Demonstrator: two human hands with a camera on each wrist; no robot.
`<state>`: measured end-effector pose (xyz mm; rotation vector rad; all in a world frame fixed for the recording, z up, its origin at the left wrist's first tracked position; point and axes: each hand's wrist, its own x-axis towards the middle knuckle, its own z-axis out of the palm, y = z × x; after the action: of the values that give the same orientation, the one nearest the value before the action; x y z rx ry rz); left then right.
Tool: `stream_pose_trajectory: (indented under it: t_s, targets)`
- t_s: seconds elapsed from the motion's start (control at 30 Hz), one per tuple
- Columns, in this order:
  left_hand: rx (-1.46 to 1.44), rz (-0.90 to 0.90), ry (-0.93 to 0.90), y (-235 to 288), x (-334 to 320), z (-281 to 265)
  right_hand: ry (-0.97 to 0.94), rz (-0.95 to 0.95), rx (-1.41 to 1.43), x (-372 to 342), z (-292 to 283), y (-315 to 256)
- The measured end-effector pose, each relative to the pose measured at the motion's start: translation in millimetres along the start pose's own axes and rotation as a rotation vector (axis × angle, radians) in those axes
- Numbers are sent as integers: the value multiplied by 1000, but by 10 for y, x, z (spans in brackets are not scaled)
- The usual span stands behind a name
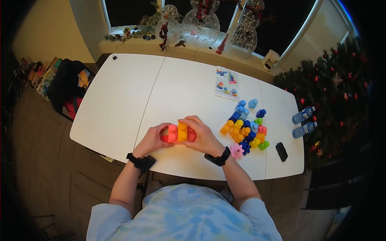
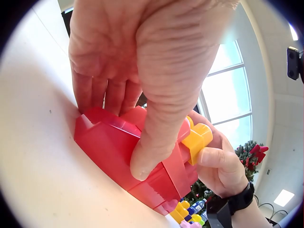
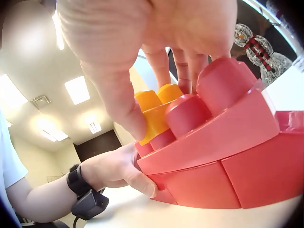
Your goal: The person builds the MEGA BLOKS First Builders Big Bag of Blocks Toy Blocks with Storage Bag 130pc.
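On the white table [image 1: 116,96], near its front edge, stands a red toy-block build [image 1: 172,134] [image 3: 204,185] made of stacked pieces with round studs. My left hand [image 1: 149,140] holds it at the left end, thumb [image 2: 147,161] along its side and fingers behind. A yellow-orange block [image 1: 182,131] [image 3: 156,118] with two studs sits on the build's top, among the red studs. My right hand [image 1: 203,136] pinches this block between thumb and fingers. The right hand's palm hides part of the build in the head view.
To the right lies a pile of loose toy blocks [image 1: 237,126] with a pink gear [image 1: 237,151] in front. A picture sheet [image 1: 227,83] lies behind it. A black phone [image 1: 281,152] and two water bottles [image 1: 304,130] are at the right edge.
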<state>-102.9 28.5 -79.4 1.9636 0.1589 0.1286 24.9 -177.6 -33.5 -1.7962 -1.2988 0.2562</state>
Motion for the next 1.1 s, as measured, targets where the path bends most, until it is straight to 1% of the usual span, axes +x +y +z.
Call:
stream_pose_trajectory:
  t_s: [0.13, 0.23, 0.3, 0.33, 0.4, 0.7, 0.83, 0.9, 0.97, 1.0, 1.07, 1.1]
  targets:
    - [30, 5, 13, 23, 0, -1, -29, -31, -34, 6, 26, 111]
    - [45, 17, 21, 7, 10, 0, -89, 3, -19, 13, 37, 157]
    - [49, 2, 15, 7, 21, -5, -148, 39, -100, 12, 25, 141]
    - [57, 1, 12, 2, 10, -3, -153, 47, -90, 3, 33, 131]
    - [41, -3, 6, -29, 4, 5, -149, 41, -170, -3, 33, 114]
    - [25, 2, 2, -20, -1, 11, -132, 32, -251, -57, 80, 149]
    - [40, -10, -4, -10, 17, 17, -153, 23, -372, -126, -179, -13]
    - [28, -1, -7, -32, 22, 19, 51, 125, -285, -159, -458, -12]
    - [15, 1, -8, -40, 14, 25, 296, 197, -298, -258, -738, 200]
    - [27, -8, -7, -21, 9, 21, 296, 199, -305, -341, -850, 288]
    - [36, -9, -6, -18, 18, 19, 307, 448, -626, -461, -1010, 446]
    - [31, -6, -7, -26, 18, 18, 309, 448, -630, -510, -1006, 523]
